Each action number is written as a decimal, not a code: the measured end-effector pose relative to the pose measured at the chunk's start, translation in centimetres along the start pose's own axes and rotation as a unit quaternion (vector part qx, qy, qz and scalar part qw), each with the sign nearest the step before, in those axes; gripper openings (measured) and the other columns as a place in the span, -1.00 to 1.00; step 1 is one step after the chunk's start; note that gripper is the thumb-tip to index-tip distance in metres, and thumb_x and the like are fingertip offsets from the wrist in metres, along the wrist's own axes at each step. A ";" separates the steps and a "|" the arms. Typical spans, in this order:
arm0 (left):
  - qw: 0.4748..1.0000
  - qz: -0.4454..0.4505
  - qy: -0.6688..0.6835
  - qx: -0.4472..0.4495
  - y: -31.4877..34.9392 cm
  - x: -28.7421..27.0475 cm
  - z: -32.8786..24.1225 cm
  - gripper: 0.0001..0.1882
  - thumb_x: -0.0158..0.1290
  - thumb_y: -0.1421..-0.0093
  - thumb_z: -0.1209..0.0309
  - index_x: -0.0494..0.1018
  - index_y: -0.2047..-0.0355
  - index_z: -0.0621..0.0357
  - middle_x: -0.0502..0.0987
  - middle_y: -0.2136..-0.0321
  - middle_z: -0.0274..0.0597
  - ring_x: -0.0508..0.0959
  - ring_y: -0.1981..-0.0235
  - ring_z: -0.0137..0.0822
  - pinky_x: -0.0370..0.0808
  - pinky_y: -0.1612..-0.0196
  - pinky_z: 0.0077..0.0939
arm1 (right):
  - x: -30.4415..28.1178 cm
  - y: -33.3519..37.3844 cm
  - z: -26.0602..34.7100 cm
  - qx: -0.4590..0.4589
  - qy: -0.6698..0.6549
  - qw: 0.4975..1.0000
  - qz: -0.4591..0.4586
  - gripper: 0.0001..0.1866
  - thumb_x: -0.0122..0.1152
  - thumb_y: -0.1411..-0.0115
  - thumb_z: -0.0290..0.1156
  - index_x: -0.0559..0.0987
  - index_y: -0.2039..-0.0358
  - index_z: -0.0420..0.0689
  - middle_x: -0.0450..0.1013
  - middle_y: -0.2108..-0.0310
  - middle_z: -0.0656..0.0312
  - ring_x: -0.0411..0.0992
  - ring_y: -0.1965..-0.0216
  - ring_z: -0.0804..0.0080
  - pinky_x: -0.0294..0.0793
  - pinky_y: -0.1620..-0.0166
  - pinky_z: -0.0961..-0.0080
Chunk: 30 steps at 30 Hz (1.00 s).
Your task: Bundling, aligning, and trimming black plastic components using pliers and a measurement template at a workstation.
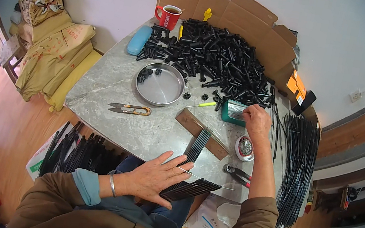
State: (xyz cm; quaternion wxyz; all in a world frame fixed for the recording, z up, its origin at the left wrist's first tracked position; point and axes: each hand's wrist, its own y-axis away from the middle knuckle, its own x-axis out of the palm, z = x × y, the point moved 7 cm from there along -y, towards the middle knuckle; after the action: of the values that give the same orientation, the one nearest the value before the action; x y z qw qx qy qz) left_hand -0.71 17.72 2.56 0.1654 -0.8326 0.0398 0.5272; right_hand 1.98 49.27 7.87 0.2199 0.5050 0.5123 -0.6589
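Your left hand (155, 174) lies open, flat on the black rods (189, 187); beyond them, your right hand (256, 121) pinches wires in the green box (231, 112)

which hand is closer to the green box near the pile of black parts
Right. The right hand reaches into the green box, touching it. The left hand lies flat on the black rods at the table's near edge, well away from it.

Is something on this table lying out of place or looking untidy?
Mostly orderly. The black plastic parts lie in a loose heap, a few strayed beside the round metal tray. The black rods under the left hand stick out over the table edge.
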 end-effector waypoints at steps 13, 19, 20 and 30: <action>1.000 -0.007 -0.011 -0.005 0.0 0.1 0.4 -0.04 0.05 0.05 -0.29 0.22 -0.18 0.19 0.08 -0.28 -0.02 0.01 -0.33 -0.04 -0.09 -0.32 -0.03 | -2.8 5.4 6.3 0.047 -0.230 0.971 0.041 -0.88 0.20 -0.05 -0.51 0.62 0.36 -0.12 0.49 0.48 0.16 0.44 0.46 0.27 0.39 0.35 0.37; 1.000 0.007 -0.021 -0.007 -0.2 0.1 0.2 -0.04 0.04 0.04 -0.30 0.21 -0.19 0.16 0.07 -0.29 -0.06 -0.01 -0.34 -0.07 -0.11 -0.32 -0.05 | -3.0 7.0 7.5 0.041 -0.253 0.961 0.105 -0.84 0.16 -0.05 -0.54 0.64 0.34 -0.13 0.46 0.53 0.17 0.40 0.50 0.26 0.36 0.34 0.40; 1.000 0.009 -0.022 -0.007 -0.2 0.2 0.2 -0.04 0.04 0.04 -0.30 0.21 -0.19 0.16 0.07 -0.29 -0.06 -0.01 -0.34 -0.07 -0.11 -0.32 -0.05 | -3.0 7.0 7.3 0.053 -0.258 0.959 0.105 -0.85 0.16 -0.05 -0.55 0.64 0.35 -0.14 0.45 0.54 0.17 0.40 0.50 0.26 0.35 0.35 0.40; 1.000 0.011 -0.013 -0.013 -0.1 0.4 0.2 -0.04 0.05 0.05 -0.30 0.21 -0.19 0.13 0.06 -0.30 -0.09 -0.03 -0.35 -0.09 -0.13 -0.33 -0.07 | -3.0 7.5 7.0 0.066 -0.267 0.956 0.099 -0.84 0.16 -0.05 -0.53 0.64 0.34 -0.14 0.44 0.54 0.15 0.38 0.51 0.27 0.36 0.35 0.41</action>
State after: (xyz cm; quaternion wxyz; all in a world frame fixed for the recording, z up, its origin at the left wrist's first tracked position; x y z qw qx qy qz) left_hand -0.65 17.92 2.21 0.1487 -0.8272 0.0399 0.5405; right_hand 6.10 39.48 6.87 0.3784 0.3725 0.3377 -0.7772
